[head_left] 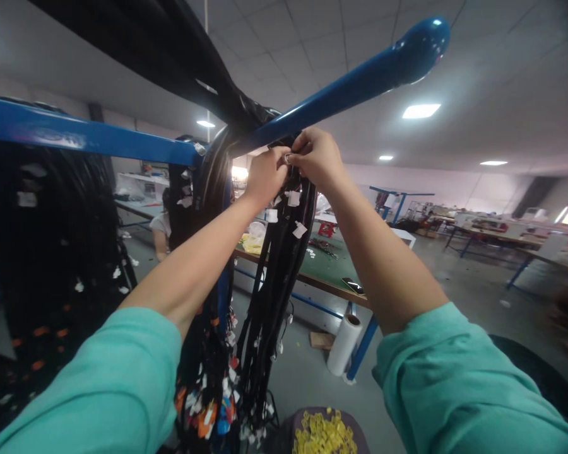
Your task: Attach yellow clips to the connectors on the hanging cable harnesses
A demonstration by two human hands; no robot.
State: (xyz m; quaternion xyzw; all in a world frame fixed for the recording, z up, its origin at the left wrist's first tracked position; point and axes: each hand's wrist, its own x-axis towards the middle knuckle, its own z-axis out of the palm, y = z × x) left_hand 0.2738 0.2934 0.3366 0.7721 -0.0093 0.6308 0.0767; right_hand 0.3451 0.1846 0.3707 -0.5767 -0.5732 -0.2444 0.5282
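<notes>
My left hand [266, 176] and my right hand [318, 156] meet just below a blue rack arm [341, 85]. The fingers of both are closed in a pinch around a small pale piece [287, 159], whose kind I cannot make out. Right under them hangs a bundle of black wire harnesses [284, 265], draped over the arm. White tags [293, 198] stick out from the bundle close to my fingers. Lower down, the harness ends carry white, orange and blue connectors [213, 410].
More black harnesses [61, 252] hang at left from a blue beam [85, 135]. Behind stands a green-topped table [324, 268] with a phone [353, 285]. A white film roll [344, 345] and a tub of yellow pieces [324, 432] are below. Another person [161, 227] sits at left.
</notes>
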